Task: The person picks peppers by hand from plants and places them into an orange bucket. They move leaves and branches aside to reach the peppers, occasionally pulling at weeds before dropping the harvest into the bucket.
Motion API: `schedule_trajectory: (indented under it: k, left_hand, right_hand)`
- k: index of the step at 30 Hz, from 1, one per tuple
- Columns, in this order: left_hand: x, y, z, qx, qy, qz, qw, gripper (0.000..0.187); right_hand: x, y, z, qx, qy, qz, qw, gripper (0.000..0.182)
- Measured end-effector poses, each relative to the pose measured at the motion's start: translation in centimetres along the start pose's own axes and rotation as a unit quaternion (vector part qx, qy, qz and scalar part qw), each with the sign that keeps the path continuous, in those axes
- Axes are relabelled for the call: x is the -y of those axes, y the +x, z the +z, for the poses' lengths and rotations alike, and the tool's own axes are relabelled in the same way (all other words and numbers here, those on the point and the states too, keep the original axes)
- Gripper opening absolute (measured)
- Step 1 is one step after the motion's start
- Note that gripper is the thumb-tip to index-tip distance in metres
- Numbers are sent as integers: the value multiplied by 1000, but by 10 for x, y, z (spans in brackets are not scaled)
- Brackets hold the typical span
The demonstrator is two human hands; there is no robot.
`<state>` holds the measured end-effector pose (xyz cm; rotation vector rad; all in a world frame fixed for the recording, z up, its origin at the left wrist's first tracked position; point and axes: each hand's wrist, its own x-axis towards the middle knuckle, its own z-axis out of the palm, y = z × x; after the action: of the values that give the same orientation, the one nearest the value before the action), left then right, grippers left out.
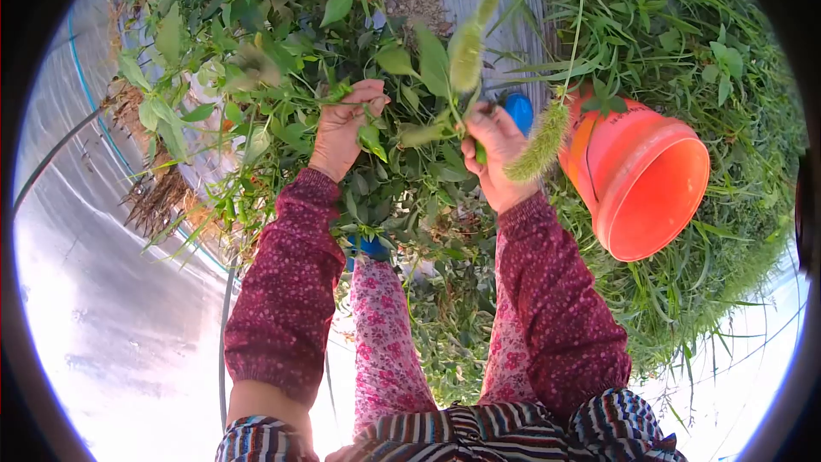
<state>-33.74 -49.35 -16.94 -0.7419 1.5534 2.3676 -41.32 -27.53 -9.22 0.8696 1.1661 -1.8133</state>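
My left hand (344, 130) is closed among the leaves of a bushy green plant (299, 60), its fingertips pinched together by a leafy shoot. What those fingers hold is hidden. A bright green leaf (372, 142) hangs just beside the thumb. To the right, my right hand (498, 154) pinches a thin leafy stem (455, 115) between thumb and fingers. A smooth green piece (481, 154) shows under its curled fingers. Fuzzy foxtail seed heads (540, 141) hang close to the camera, one overlapping the right wrist.
An orange-red bucket (634, 173) lies tilted in tall grass (727, 51) at the right, its mouth toward me. Blue footwear (519, 109) shows by the right hand and below the left. Plastic sheeting (77, 231) and a dark hose (64, 158) run along the left.
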Motion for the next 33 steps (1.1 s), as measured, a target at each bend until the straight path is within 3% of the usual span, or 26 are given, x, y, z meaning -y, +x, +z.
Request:
schedule_trajectory:
  k: [1, 2, 4, 5, 6, 8, 9, 10, 12, 14, 16, 18, 19, 20, 22, 24, 26, 28, 30, 32, 33]
  left_hand:
    - [-3, 1, -3, -2, -61, -27, 998, 24]
    - [-8, 3, -3, -3, -120, -54, 991, 24]
    - [-13, 7, 2, 6, -137, -94, 986, 19]
    - [-11, 11, 5, 20, -70, -41, 997, 21]
    - [-8, 12, 7, 33, -3, 11, 999, 23]
    - [-2, 9, 6, 10, 16, -13, 1000, 22]
    - [3, 10, 5, 18, 36, 0, 999, 20]
    - [6, 10, 3, 26, 56, 14, 998, 19]
    - [5, 7, 8, 24, 37, 2, 999, 17]
    - [3, 4, 9, 14, 76, -21, 997, 18]
    - [3, 2, 8, 35, 112, 15, 993, 21]
    - [7, -1, 11, 18, -24, -47, 998, 27]
    - [10, 1, 11, 32, 2, 21, 999, 28]
    - [11, 2, 12, 32, 3, 22, 999, 28]
    - [11, 3, 11, -23, -202, -135, 970, 33]
    - [14, 1, 7, -15, -228, -151, 962, 37]
    - [11, -3, 7, 1, -281, -183, 942, 49]
    - [4, -6, 14, -28, -272, -177, 945, 54]
    - [40, -1, 4, 178, -455, -48, 871, 59]
    - [46, -3, -5, 144, -437, -77, 884, 65]
    - [38, -7, -2, 100, -119, -20, 988, 63]
  right_hand:
    - [1, -3, -5, 10, -113, 37, 993, 11]
    - [-3, -6, -7, 9, -113, 35, 993, 11]
    - [-14, -6, -5, 157, -322, -12, 934, 9]
    - [-10, -6, 2, 226, -364, 12, 904, 13]
    - [-9, -6, 9, 227, -362, 13, 904, 13]
    - [-8, -3, 23, 345, -452, -23, 822, 15]
    - [-9, -2, 29, 304, -470, 17, 829, 19]
    - [-21, 7, 26, 265, -486, -14, 833, 20]
    - [-26, 16, 27, 169, -399, 34, 901, 21]
    - [-32, 21, 29, 175, -368, 23, 913, 21]
    - [-38, 27, 34, 183, -336, 10, 924, 22]
    - [-42, 31, 39, 152, -348, 64, 923, 21]
    - [-48, 32, 37, 150, -310, 54, 937, 22]
    - [-51, 32, 37, 151, -310, 53, 937, 22]
    - [-56, 33, 36, 109, -310, 81, 941, 24]
    - [-55, 33, 34, 110, -320, 61, 939, 29]
    - [-56, 38, 29, 122, -454, 39, 882, 39]
    - [-56, 39, 25, 124, -454, 37, 881, 41]
    - [-53, 39, 20, 151, -450, 30, 880, 37]
    - [-49, 29, 17, 198, -400, 46, 894, 34]
    - [-46, 22, 18, 245, -348, 62, 903, 31]
